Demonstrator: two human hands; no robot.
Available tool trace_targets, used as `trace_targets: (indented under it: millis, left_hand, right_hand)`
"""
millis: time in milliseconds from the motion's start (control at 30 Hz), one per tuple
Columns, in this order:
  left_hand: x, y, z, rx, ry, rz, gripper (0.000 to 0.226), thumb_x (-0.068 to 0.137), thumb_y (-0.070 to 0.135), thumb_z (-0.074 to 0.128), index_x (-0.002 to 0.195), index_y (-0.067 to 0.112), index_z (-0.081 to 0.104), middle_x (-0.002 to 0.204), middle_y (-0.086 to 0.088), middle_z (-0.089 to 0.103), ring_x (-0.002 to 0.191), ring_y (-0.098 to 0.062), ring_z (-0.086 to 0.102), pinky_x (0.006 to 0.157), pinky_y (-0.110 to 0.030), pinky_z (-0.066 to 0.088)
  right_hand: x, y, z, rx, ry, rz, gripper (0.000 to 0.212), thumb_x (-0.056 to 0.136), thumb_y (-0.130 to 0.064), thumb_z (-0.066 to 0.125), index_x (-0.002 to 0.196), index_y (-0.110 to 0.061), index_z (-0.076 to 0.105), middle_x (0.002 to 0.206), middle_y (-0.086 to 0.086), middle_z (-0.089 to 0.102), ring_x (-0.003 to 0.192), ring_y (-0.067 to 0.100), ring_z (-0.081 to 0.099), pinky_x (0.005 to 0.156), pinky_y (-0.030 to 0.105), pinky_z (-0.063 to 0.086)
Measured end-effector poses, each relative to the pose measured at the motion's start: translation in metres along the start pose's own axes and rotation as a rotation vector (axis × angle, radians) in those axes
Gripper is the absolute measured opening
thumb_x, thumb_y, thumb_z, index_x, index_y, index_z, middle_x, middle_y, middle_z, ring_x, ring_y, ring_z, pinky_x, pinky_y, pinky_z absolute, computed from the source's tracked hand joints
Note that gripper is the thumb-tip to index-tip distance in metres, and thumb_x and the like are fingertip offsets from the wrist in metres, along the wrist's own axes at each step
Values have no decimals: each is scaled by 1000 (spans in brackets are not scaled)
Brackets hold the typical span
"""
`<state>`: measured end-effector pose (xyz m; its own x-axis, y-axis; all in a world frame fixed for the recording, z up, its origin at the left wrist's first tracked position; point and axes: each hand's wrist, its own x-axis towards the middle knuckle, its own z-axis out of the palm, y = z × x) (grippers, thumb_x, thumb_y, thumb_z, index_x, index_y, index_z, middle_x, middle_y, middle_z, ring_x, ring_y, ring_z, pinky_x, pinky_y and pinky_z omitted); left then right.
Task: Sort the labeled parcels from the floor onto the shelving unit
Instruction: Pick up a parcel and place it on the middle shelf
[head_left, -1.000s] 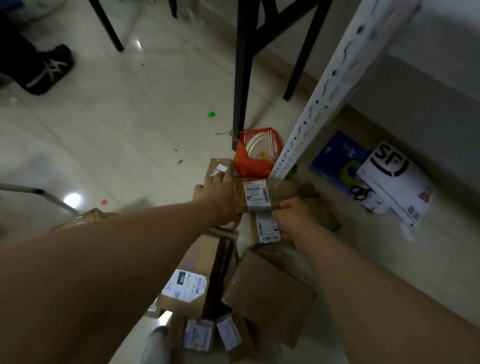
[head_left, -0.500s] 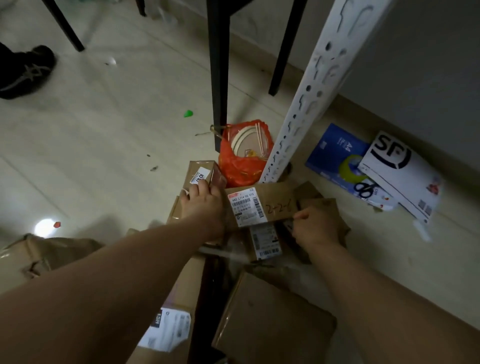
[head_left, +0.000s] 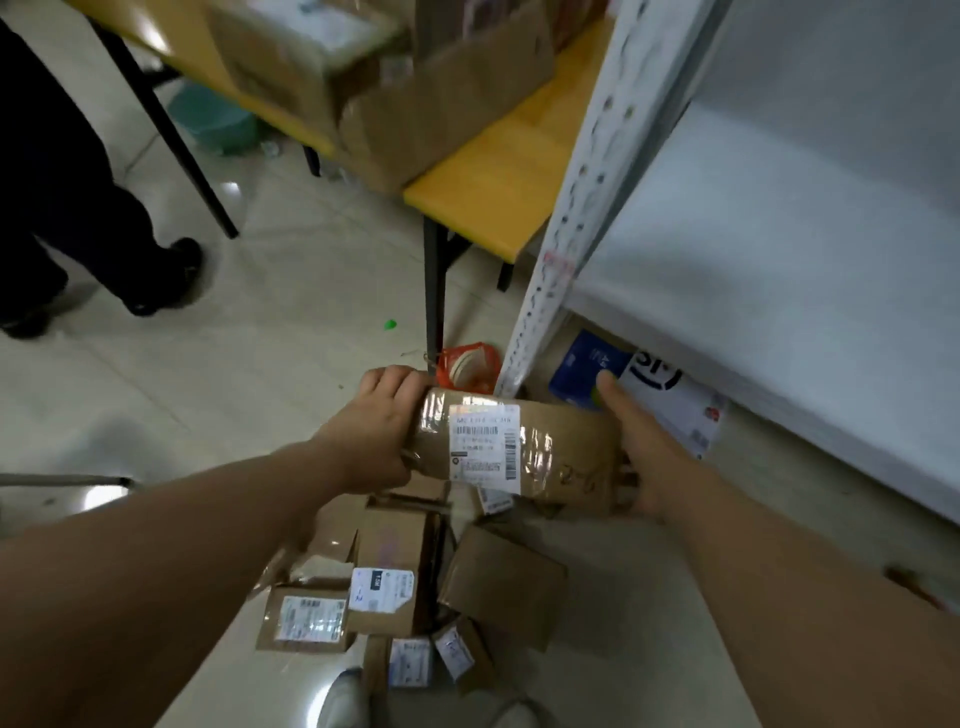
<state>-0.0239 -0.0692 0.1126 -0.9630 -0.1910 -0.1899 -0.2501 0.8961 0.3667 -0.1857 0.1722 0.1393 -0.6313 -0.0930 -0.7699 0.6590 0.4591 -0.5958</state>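
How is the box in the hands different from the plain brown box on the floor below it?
The held parcel is up in the air, gripped by the left hand and right hand; the plain box lies on the floor. The held parcel shows a white barcode label and shiny tape; the plain box shows only bare cardboard. Both are brown cardboard.

The parcel (head_left: 561, 457) is brown cardboard, dull and a bit rough, with shiny clear tape round it. Its label (head_left: 485, 441) is white paper. The boxes (head_left: 504, 582) below are the same dull cardboard. The floor (head_left: 260, 374) is smooth, shiny tile. The shelving post (head_left: 587, 192) is white painted metal, not shiny. The bench (head_left: 498, 176) top is smooth and yellow. The bag (head_left: 457, 364) is thin orange plastic.
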Motion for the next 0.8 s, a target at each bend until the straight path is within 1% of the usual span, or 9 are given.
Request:
trace_targets:
  millis: [67,167,267,333,400,467,533,667,800]
  left_hand:
    - [-7,31,-60,30,71,123,90,63,35,72,143,14,35,136,-7,41,128,-28,33,107,-38,37]
    - [-21,77,-151,33,159,245,97,63,44,80,144,16,33,138,-8,38,129,-28,32,100,-48,45]
    - [-34,123,-235,-59,206,267,121,52,58,86,149,30,19,147,-3,24,136,-30,25,107,-52,40]
    - [-42,154,-290,-393,218,69,130,45,79,77,150,44,9,155,1,16,143,-32,19,112,-56,32]
    - [-49,180,-342,-949,67,-153,125,44,88,71,149,43,22,153,-9,37,135,-38,42,102,-61,42]
    - [-59,198,-382,-1295,-188,-215,99,54,79,74,135,27,52,120,-15,69,104,-38,69,83,-57,55]
    - [-68,212,-411,-1396,-274,-148,70,66,55,80,122,19,62,101,-15,75,94,-36,72,80,-55,57]
    - [-79,243,-458,-1439,-313,136,54,70,12,77,122,8,62,111,-15,71,106,-32,68,89,-50,56]
    - [-87,274,-504,-1347,-278,197,68,52,18,81,117,8,62,107,-15,67,99,-31,68,78,-43,60]
  right_hand:
    - [-59,-36,-25,47,-42,92,98,56,-80,77,135,-25,58,137,12,58,124,38,56,102,56,47]
    - [-147,-87,-68,74,-72,63,51,69,-60,80,99,-21,69,113,13,66,99,35,67,76,48,59]
    - [-230,-133,-111,128,34,-154,32,78,-52,75,97,-26,71,107,11,68,100,32,67,74,49,60]
    - [-283,-158,-136,158,110,-338,25,82,-46,73,104,-36,66,112,6,68,101,28,64,73,44,56]
    - [-326,-175,-159,233,137,-494,36,84,-40,74,116,-40,58,120,2,63,106,27,62,82,48,55]
    - [-364,-187,-178,300,111,-599,51,85,-32,76,129,-37,50,126,1,62,111,30,63,93,55,53]
    - [-395,-196,-192,374,69,-663,57,87,-22,74,136,-32,47,126,4,63,108,30,65,90,52,56]
    - [-446,-206,-209,451,18,-743,48,80,-34,79,120,-23,55,115,5,64,95,21,67,81,43,59]
    - [-484,-209,-223,76,356,-842,88,69,-57,82,144,-34,40,140,-4,48,118,15,53,92,35,47]
